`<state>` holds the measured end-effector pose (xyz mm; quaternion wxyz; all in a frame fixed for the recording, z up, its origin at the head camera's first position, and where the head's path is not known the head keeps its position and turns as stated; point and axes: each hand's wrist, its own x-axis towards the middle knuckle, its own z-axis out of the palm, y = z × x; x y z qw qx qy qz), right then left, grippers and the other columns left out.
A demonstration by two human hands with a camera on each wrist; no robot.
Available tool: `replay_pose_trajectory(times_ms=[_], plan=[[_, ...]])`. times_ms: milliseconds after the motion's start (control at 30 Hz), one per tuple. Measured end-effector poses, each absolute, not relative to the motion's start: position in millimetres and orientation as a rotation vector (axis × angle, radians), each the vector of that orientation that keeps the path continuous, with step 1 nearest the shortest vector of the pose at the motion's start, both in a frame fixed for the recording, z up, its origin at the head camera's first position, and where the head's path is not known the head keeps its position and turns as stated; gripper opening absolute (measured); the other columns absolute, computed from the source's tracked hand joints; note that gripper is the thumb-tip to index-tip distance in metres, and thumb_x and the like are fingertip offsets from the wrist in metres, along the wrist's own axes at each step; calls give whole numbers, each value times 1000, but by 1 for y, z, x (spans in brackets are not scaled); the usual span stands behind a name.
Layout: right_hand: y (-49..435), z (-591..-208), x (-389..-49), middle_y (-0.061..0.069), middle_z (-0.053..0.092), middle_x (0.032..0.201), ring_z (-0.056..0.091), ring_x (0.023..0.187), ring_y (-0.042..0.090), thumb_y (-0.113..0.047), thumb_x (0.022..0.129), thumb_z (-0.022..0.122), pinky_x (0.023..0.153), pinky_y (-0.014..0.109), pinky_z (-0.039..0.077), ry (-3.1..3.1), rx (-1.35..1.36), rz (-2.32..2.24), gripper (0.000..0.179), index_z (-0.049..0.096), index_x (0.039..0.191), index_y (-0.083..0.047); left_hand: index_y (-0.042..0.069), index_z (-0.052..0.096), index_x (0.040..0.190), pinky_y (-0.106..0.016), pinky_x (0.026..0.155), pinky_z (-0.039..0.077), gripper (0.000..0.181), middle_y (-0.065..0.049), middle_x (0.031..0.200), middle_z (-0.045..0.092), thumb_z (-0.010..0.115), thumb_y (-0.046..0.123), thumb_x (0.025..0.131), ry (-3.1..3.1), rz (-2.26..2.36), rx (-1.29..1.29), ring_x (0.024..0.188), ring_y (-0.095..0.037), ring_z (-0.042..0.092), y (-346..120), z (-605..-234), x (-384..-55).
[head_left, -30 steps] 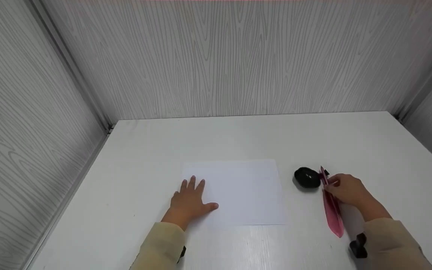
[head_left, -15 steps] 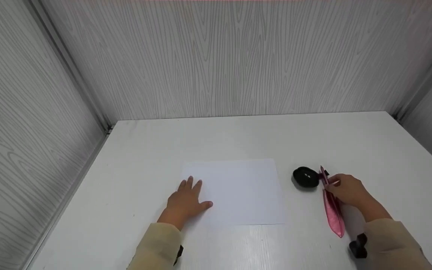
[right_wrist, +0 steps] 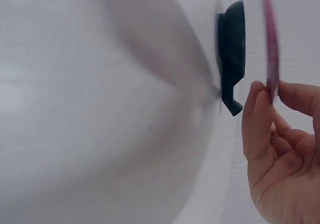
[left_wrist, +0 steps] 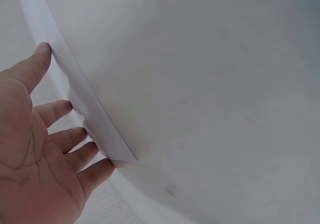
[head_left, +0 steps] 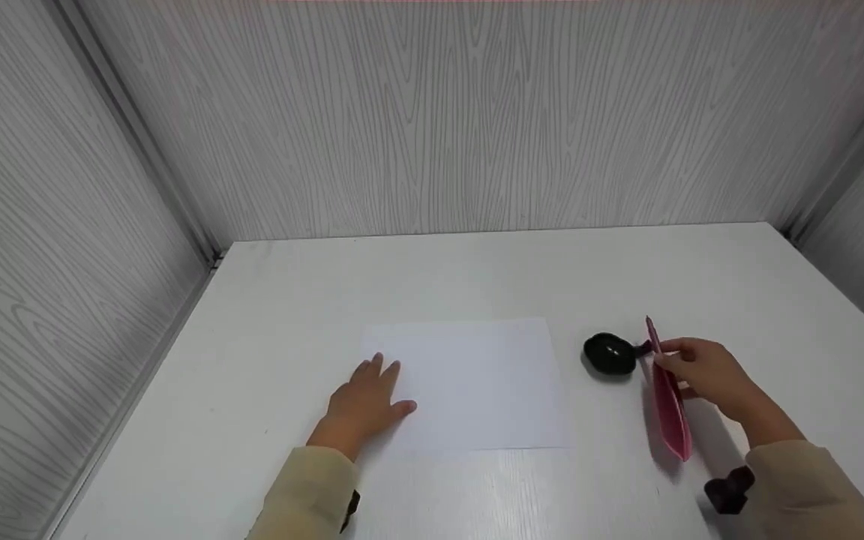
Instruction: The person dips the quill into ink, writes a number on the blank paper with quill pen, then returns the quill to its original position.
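My right hand pinches a flat, shiny pink pouch between thumb and fingertips. The pouch stands on edge, narrow side up, and its shadow lies apart from it on the table. In the right wrist view, the pouch rises from the pinching fingers. Just left of it sits a small black bowl with a short handle, partly behind the pouch. My left hand rests with fingers spread on the left edge of a white paper sheet; in the left wrist view its fingertips touch the paper.
The white table runs back to a grey wood-grain panel, with another such panel on the left. A black wrist device hangs below the right sleeve.
My right hand has lifted the pink pouch off the table and shifted slightly right. My left hand has slid a little left along the paper's edge.
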<state>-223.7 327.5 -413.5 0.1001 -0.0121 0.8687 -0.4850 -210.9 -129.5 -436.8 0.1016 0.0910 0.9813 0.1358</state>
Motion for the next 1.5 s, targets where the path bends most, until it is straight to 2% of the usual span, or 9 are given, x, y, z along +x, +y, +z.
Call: replay_pose_trajectory(times_ms=[167,267,400,500,633,833,1033,1267,1500], plan=[[327,-409,-222,21,62,114,63,93,14,-27,98,56,73,35,55,2492,-107,-1621,56,33,142,-1,3,35,146,-52,107,28,70,-21,153,23,59,43,93,2901,394,266,140,-38,21,-131,-438,-211],[324,-408,-221,18,62,115,61,96,15,-27,97,57,75,32,54,2408,-135,-1775,43,44,134,-8,3,36,146,-53,106,28,70,-22,153,23,59,42,93,2903,395,268,139,-38,21,-131,-437,-211],[322,-405,-220,7,67,106,60,86,14,-20,98,56,70,25,50,2130,-174,-2083,25,62,120,-11,3,36,146,-54,106,28,70,-22,152,24,60,42,93,2909,387,271,139,-39,21,-131,-438,-212],[321,-402,-219,7,70,105,61,83,15,-12,102,47,67,24,50,1802,-269,-2291,26,66,118,-8,3,35,146,-53,107,28,71,-22,153,23,59,43,93,2911,373,274,140,-38,21,-131,-438,-212],[321,-401,-219,10,68,111,65,92,17,-7,104,38,70,24,52,1579,-422,-2371,32,65,120,-5,4,35,147,-54,106,28,71,-22,153,22,58,43,93,2905,379,276,140,-38,20,-132,-439,-213],[318,-405,-219,4,70,106,65,92,14,-4,100,48,70,24,53,1890,-392,-2297,26,63,120,-9,5,34,147,-54,106,28,71,-21,154,22,59,43,93,2894,399,273,140,-37,20,-132,-440,-213],[315,-412,-220,5,71,103,66,90,12,-17,97,56,72,27,54,2144,-250,-2174,26,65,121,-11,5,34,148,-53,107,27,71,-20,154,22,59,43,93,2901,395,275,140,-37,19,-131,-441,-212],[315,-416,-221,7,71,101,68,89,10,-18,94,62,74,29,55,2266,-169,-2137,37,60,126,0,5,34,147,-53,107,27,71,-20,154,22,59,42,93,2902,405,265,140,-37,19,-130,-441,-211],[315,-417,-219,12,72,96,70,84,13,-16,92,65,76,31,55,2279,-118,-2175,33,64,119,3,6,34,148,-53,107,26,71,-19,154,22,59,43,93,2896,406,256,141,-37,19,-129,-441,-211]])
